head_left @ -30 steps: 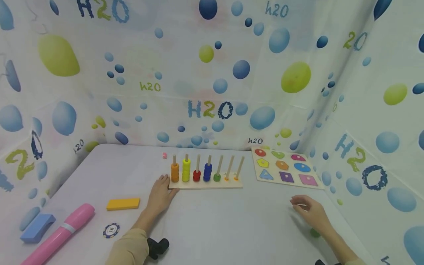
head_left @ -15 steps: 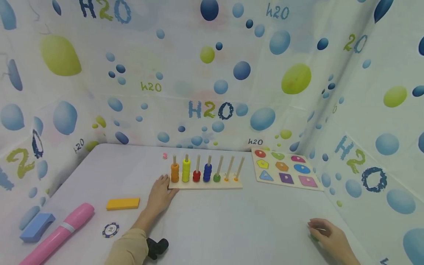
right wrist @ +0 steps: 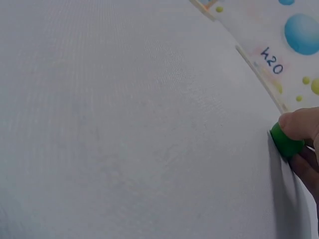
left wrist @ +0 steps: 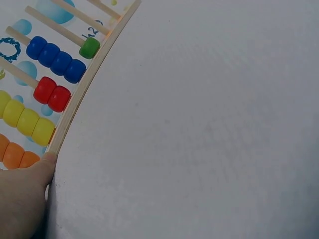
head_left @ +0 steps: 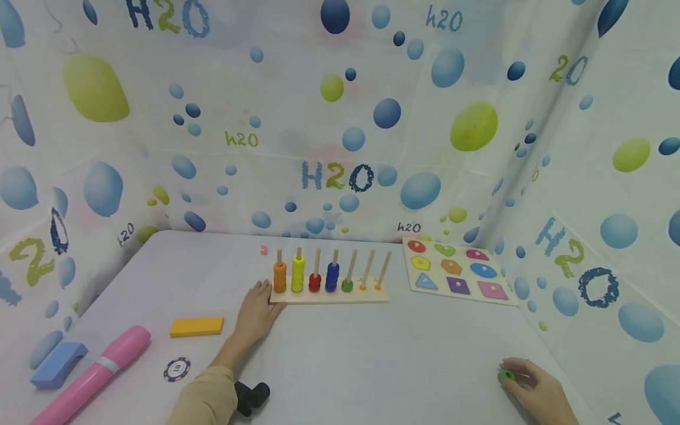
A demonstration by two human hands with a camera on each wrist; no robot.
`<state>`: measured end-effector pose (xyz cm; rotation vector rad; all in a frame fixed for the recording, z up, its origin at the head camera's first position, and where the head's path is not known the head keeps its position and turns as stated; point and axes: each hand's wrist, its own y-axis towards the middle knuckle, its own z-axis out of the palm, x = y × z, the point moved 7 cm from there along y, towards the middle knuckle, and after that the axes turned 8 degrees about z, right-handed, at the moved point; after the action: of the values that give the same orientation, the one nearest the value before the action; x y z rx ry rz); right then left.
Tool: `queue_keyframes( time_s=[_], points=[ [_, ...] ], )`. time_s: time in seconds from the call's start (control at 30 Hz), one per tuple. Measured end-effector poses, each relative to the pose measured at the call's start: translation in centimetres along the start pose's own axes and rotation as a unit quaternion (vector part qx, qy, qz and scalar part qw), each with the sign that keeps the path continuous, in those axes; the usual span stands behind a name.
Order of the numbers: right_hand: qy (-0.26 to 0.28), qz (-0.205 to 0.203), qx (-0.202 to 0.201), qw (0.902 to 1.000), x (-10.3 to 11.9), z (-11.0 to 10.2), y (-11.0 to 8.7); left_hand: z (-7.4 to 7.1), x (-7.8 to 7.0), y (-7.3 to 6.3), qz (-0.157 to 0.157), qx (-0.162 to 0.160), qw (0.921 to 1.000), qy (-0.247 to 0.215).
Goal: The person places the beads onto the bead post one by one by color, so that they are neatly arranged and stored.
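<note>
My left hand holds the left end of a wooden bead stacker, its thumb along the front edge. The stacker carries upright pegs with orange beads, yellow beads, red beads, blue beads and one green bead on a peg; the two rightmost pegs bear no beads. At the right of the table, my right hand pinches a loose green bead between thumb and fingers. In the right wrist view, this green bead is at or close to the tabletop.
A shape puzzle board lies at the back right. On the left are a yellow block, a poker chip, a pink tube and a blue arched block. A small pink object sits behind the stacker.
My right hand has moved toward the near right, down to the green bead, and now pinches it. My left hand has stayed on the stacker's end.
</note>
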<state>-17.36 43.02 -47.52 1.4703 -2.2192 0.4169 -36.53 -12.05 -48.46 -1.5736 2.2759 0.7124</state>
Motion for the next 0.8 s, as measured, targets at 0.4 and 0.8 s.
queue_keyframes(
  time_s=[0.4,0.8],
  points=[
    [0.05,-0.111,-0.039,0.9918,4.6,0.1,2.2,-0.2,0.1,-0.3,-0.002,-0.002,1.0,-0.001],
    [0.189,-0.333,-0.017,0.9237,19.1,2.2,5.4,0.1,0.1,-0.1,-0.001,-0.001,1.0,0.001]
  ],
)
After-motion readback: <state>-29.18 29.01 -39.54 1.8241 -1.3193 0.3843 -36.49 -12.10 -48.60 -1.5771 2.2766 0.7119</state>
